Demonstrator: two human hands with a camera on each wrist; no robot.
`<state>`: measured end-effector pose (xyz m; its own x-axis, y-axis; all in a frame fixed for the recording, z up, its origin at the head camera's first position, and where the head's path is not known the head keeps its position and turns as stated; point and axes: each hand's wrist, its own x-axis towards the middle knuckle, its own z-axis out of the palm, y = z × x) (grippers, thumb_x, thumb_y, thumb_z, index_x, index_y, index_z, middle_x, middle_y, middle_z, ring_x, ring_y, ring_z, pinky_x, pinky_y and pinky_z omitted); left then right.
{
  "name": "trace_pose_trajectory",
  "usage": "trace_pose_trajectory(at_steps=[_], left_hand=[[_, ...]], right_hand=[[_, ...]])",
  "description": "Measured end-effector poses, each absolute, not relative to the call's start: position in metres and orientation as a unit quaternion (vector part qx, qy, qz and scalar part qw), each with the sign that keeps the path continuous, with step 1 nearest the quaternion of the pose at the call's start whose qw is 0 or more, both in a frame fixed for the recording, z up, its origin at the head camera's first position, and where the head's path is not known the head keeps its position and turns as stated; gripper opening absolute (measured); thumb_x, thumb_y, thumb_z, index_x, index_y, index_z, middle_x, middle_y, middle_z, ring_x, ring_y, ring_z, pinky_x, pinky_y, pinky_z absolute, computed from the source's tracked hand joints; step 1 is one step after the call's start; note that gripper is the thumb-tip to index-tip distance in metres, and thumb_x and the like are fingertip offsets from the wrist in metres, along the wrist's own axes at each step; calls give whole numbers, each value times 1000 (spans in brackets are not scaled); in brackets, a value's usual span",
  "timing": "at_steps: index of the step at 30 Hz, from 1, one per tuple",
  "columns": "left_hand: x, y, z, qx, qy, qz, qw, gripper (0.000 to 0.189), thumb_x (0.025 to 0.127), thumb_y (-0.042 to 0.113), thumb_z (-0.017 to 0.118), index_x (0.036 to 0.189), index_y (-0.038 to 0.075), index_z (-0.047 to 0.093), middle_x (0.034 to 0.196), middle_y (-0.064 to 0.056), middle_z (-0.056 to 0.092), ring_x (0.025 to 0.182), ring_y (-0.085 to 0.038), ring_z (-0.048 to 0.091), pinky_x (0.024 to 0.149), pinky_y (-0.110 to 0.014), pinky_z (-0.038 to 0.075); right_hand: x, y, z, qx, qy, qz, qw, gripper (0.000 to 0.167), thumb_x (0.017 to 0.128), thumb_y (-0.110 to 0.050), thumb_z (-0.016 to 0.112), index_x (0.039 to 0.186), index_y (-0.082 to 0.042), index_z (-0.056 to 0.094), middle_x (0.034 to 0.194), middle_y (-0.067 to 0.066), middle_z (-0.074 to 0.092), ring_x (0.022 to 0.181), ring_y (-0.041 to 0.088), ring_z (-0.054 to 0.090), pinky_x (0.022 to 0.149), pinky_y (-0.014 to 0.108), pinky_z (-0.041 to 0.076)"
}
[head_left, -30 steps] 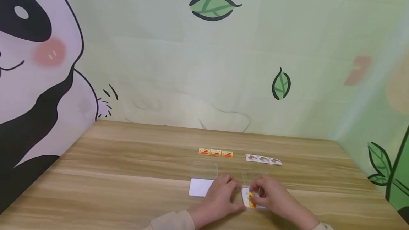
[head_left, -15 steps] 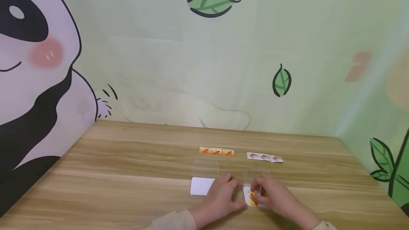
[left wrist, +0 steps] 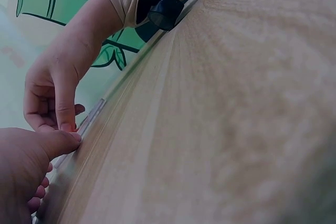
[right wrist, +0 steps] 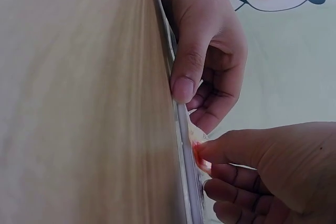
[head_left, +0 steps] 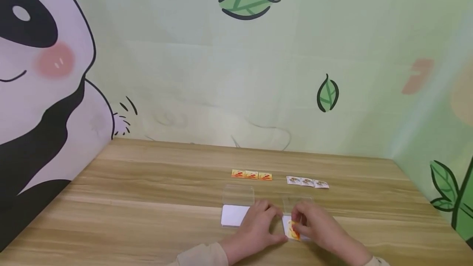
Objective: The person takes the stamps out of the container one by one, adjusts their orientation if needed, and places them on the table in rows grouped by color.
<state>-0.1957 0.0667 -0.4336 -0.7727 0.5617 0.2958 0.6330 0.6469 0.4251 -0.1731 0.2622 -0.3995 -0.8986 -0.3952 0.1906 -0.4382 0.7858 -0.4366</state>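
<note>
In the head view, my right hand [head_left: 315, 225] pinches a small yellow-orange stamp [head_left: 293, 230] between thumb and fingers. Its toothed edge shows in the right wrist view, where the stamp [right wrist: 198, 142] stands tilted against a thin, flat case [right wrist: 184, 145]. The stamp overlaps the white surface [head_left: 285, 221] of that right-hand case, whose clear lid [head_left: 295, 203] lies folded back behind. My left hand [head_left: 256, 227] holds the case's left side, thumb at the near corner and fingers at the far one. Part of the case is hidden under the right hand.
Another white case [head_left: 233, 215] with a clear lid [head_left: 238, 194] lies left of my left hand. Farther back are a row of yellow-red stamps [head_left: 251, 175] and a row of white stamps with pictures [head_left: 307, 182]. A printed wall [head_left: 184, 73] borders the wooden table [head_left: 129, 200].
The stamp in my right fingers has shifted very slightly and shows a little more of its face. My left hand stays at the case's side. The head view has tilted a little.
</note>
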Motion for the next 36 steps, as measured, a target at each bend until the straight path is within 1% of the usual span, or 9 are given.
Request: trace_pose_trajectory(at_steps=[4, 12, 16, 20, 25, 30, 36], left_hand=[[-195, 66, -434, -330, -906, -255, 68, 47, 73, 46, 79, 109, 18, 66, 103, 6, 54, 101, -11, 50, 88, -24, 43], [-195, 67, -435, -329, -906, -257, 73, 47, 73, 45, 79, 109, 17, 66, 104, 4, 56, 102, -13, 51, 89, -26, 43], [-195, 67, -436, -328, -907, -256, 73, 47, 73, 45, 79, 110, 18, 66, 104, 4, 55, 102, -12, 50, 90, -26, 43], [-195, 67, -435, -328, -907, -255, 72, 48, 73, 45, 79, 110, 18, 66, 104, 5, 55, 102, -12, 51, 89, -25, 43], [-195, 67, -434, -326, -907, -260, 61, 48, 73, 45, 79, 110, 18, 66, 104, 5, 55, 102, -12, 50, 90, -24, 43], [-195, 67, -433, -322, -908, -263, 44, 48, 73, 45, 79, 111, 19, 66, 105, 6, 55, 104, -11, 49, 90, -24, 43], [-195, 65, -433, -326, -908, -259, 49, 46, 74, 46, 79, 109, 18, 66, 104, 5, 55, 102, -11, 49, 89, -24, 43]], right_hand=[[-173, 262, -399, 211, -946, 244, 42, 16, 81, -7, 70, 80, -16, 58, 77, -9, 53, 70, -2, 46, 60, 17, 43], [-173, 261, -396, 211, -944, 252, 41, 10, 82, -5, 68, 84, -14, 64, 77, -10, 56, 70, -4, 46, 61, 17, 44], [-173, 263, -395, 220, -940, 258, 44, 8, 83, -7, 69, 82, -14, 64, 77, -10, 58, 69, -5, 47, 60, 18, 44], [-174, 264, -394, 219, -936, 272, 40, 11, 83, -6, 68, 80, -15, 63, 74, -10, 58, 68, -6, 47, 60, 17, 44], [-174, 266, -392, 222, -932, 286, 28, 12, 83, -6, 67, 79, -15, 61, 71, -11, 55, 65, -6, 45, 57, 17, 42], [-174, 269, -388, 228, -922, 312, 1, 9, 86, -8, 66, 81, -13, 60, 72, -9, 56, 66, -5, 46, 58, 18, 44], [-175, 274, -384, 235, -907, 347, -26, 7, 89, -14, 64, 84, -11, 60, 75, -7, 58, 68, -5, 49, 59, 19, 45]])
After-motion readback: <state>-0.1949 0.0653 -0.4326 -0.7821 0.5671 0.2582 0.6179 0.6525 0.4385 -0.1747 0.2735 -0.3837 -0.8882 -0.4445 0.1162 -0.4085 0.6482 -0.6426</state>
